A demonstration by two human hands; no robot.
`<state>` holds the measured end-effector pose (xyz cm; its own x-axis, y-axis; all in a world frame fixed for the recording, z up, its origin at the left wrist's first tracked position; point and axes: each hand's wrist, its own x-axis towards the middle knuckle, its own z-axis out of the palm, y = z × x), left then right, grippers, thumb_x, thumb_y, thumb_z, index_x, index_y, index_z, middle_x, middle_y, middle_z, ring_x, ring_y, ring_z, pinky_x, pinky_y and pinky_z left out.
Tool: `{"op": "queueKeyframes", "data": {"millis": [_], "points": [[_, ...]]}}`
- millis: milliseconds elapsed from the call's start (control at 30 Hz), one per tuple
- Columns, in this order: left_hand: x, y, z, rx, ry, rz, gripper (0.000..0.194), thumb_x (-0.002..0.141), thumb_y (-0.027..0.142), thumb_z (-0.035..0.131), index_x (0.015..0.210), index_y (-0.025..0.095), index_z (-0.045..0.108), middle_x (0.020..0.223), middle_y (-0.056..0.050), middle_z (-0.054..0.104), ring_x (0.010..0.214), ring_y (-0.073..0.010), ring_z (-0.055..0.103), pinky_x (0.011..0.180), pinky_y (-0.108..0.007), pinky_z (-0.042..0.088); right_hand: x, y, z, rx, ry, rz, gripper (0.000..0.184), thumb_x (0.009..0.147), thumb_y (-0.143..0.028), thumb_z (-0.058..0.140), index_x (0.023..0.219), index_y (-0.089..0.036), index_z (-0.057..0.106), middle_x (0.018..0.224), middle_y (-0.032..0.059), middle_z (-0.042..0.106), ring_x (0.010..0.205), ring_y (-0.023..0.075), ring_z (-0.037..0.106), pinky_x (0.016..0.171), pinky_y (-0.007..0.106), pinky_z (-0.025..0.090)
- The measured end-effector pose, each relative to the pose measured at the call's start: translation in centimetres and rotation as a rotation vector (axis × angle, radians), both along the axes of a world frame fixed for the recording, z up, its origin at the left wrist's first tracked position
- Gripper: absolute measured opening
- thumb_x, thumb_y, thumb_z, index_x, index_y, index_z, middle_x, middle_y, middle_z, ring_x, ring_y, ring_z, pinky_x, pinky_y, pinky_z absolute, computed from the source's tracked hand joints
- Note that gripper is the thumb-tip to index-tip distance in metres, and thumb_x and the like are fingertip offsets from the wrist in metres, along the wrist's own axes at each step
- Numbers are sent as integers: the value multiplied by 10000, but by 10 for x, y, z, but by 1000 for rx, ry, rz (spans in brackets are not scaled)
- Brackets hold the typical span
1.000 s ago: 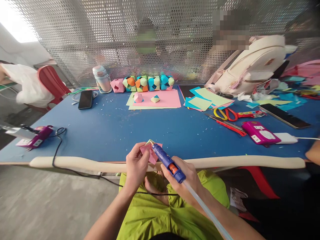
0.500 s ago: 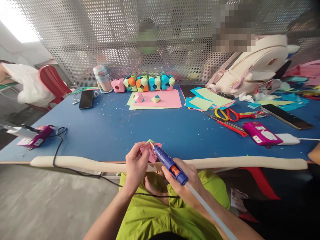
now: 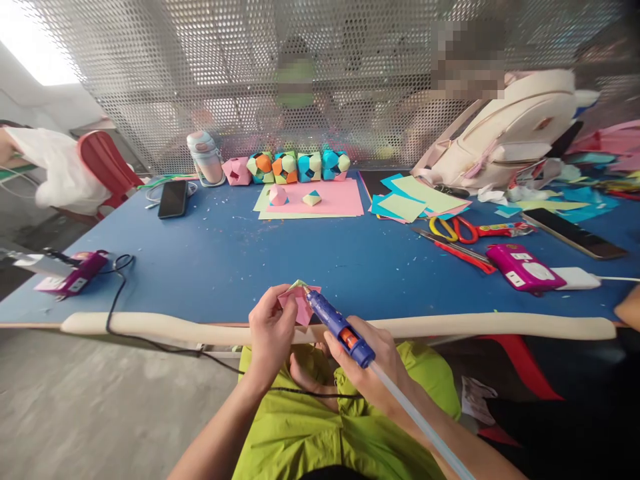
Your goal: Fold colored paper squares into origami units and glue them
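Pinched between the fingers of my left hand point(image 3: 273, 323) is a folded paper piece point(image 3: 303, 311), pink with a light green tip, held above the table's front edge. My right hand point(image 3: 375, 350) is closed around a blue glue gun point(image 3: 340, 327) with an orange part showing in its body. A long clear glue stick point(image 3: 417, 417) runs out of the gun's back end. The nozzle points up and left, at the green part of the paper; whether it touches, I cannot tell.
Folded paper balls point(image 3: 285, 167) line the back beside a bottle point(image 3: 205, 159). Two small paper pieces lie on pink sheets point(image 3: 340, 197). To the right are paper scraps point(image 3: 420, 197), scissors point(image 3: 465, 230), a purple power strip point(image 3: 523, 268), a phone point(image 3: 573, 232) and a backpack point(image 3: 500, 137).
The folded paper and the glue gun's tip have shifted very slightly. Both hands keep the same grip, and the things on the table stay where they were.
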<state>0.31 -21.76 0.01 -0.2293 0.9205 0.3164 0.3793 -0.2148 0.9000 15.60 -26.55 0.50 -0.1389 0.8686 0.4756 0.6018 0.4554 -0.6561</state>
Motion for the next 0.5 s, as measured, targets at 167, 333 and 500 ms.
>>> {"op": "queueKeyframes", "data": {"millis": [167,333,500], "points": [[-1,-1,1,-9,-15,-14,142,777,245,551,809,162,663,566,45,521,483,-75,401,485,-182,350,0,1,0,21,-3,13,133,826,-205,514,738,-223,416,585,-32,513,498,115,523,505,222,395],[-2,-2,1,-91,-85,-12,133,750,240,564,796,159,660,562,44,521,503,-83,418,496,-182,359,-1,-1,0,15,4,20,144,817,-212,530,740,-223,409,590,-31,508,510,117,525,504,222,395],[-2,-2,1,-89,-105,-27,154,762,265,566,813,153,658,581,40,536,510,-80,419,499,-180,359,-3,-1,0,12,20,32,138,806,-173,522,744,-222,408,603,-36,489,509,112,513,509,218,390]]}}
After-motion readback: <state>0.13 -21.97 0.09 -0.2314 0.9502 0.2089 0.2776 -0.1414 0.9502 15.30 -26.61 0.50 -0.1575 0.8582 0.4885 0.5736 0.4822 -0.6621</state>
